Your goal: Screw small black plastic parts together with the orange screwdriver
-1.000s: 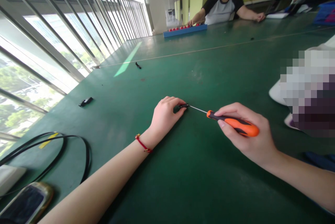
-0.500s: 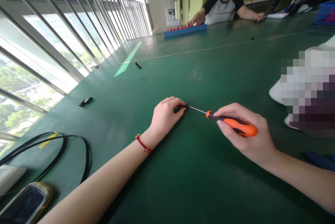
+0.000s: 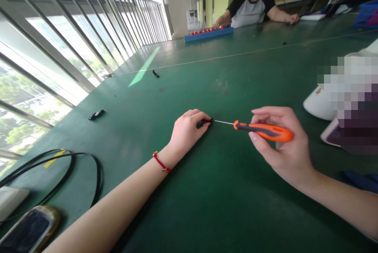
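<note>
My left hand (image 3: 188,127), with a red cord bracelet at the wrist, rests on the green table (image 3: 189,190) and pinches a small black part (image 3: 203,122) between thumb and fingers. The thin metal shaft of an orange and black screwdriver (image 3: 265,130) reaches that part; its exact contact is too small to make out. Around the screwdriver's handle is my right hand (image 3: 285,142), its thumb below and its fingers above and behind, in a loose grip.
Black pieces (image 3: 96,115) (image 3: 156,74) lie left. Nearer are a black cable (image 3: 99,174) and a phone-like device (image 3: 28,229). Across the table, a person (image 3: 251,10) reaches to a blue rack (image 3: 208,35). A white object (image 3: 319,103) stands right; railing (image 3: 73,32) lines the left.
My right hand has loosened and shifted slightly up and right on the handle. The screwdriver has turned and sits a little more level. My left hand has stayed still.
</note>
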